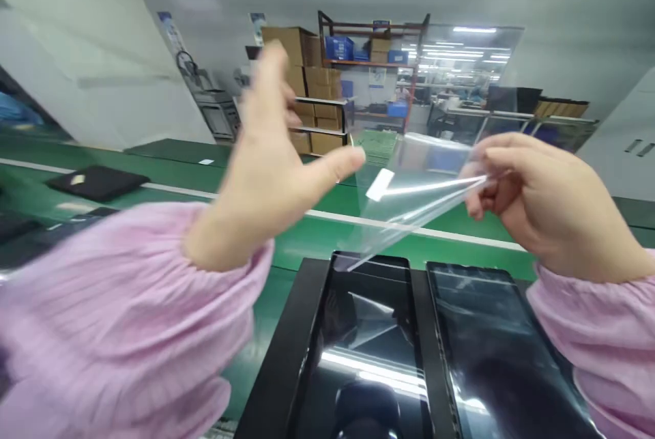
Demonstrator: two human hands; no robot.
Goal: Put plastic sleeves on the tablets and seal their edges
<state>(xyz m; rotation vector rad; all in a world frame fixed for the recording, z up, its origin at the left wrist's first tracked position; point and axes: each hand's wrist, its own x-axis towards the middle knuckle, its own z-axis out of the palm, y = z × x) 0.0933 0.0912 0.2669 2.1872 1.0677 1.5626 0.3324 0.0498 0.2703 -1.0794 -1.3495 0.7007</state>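
A clear plastic film (409, 203) with a small white label (380, 184) hangs from my right hand (542, 186), pinched between thumb and fingers. The film is bent, and its lower corner reaches down over a black glossy screen panel (366, 343). My left hand (271, 159) is raised to the left of the film, blurred a little, thumb and fingers spread with nothing in them. To the right of the first panel lies a second dark screen panel (501, 350), its surface hazier. Both panels rest on a black pad (279, 330).
A green bench (286, 241) with a white line runs across. A black padded piece (97, 183) lies on it at left. Beyond stand a stack of green sheets (376, 145), cardboard boxes (322, 84) and a shelf rack (373, 63) with blue bins.
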